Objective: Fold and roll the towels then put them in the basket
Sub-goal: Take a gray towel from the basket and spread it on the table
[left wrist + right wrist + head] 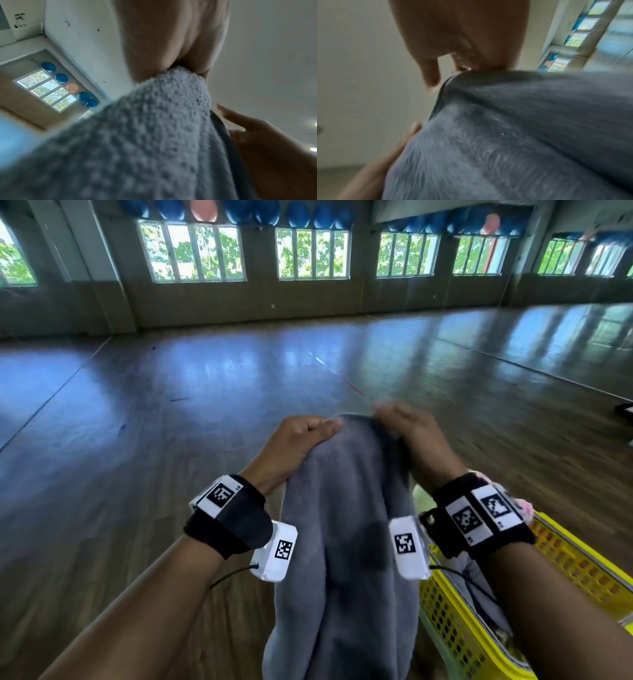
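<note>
Both hands, left hand (301,440) and right hand (407,428), pinch fluffy grey towel (346,542) beside perforated yellow basket (455,628).

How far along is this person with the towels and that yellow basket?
Early, it seems. Done: nothing plainly finished; the yellow basket holds some fabric, too hidden to tell if rolled. In hand: the left hand and right hand grip the top edge of a grey towel hanging loose in the air. Left: folding, rolling and basketing it.

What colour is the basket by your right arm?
Yellow, the basket; it shows best in the head view.
</note>
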A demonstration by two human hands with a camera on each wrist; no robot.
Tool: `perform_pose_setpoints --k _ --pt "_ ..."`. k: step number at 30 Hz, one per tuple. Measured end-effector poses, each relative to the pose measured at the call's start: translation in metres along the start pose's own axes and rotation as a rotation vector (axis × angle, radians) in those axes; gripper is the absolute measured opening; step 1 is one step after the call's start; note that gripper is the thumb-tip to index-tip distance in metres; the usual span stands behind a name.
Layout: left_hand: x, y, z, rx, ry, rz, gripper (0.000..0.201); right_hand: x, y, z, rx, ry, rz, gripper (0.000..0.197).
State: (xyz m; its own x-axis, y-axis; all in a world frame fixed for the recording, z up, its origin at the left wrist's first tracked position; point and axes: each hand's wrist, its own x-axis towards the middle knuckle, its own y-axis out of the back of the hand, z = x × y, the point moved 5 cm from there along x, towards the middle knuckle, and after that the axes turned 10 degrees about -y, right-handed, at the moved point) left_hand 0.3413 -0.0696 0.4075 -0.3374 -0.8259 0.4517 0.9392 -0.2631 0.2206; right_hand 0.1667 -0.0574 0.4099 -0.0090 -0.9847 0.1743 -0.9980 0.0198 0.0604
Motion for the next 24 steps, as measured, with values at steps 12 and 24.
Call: perform_pose_setpoints --k 12,24 --pt "0.003 0.011 0.003 0.046 -0.014 -0.011 0.044 -0.023 -0.028 0.014 -0.137 -0.12 -0.28 0.02" --pt "-0.003 0.012 0.001 0.029 -0.02 0.026 0.042 -0.032 -0.044 0.038 -0.141 -0.17 -0.353 0.049"
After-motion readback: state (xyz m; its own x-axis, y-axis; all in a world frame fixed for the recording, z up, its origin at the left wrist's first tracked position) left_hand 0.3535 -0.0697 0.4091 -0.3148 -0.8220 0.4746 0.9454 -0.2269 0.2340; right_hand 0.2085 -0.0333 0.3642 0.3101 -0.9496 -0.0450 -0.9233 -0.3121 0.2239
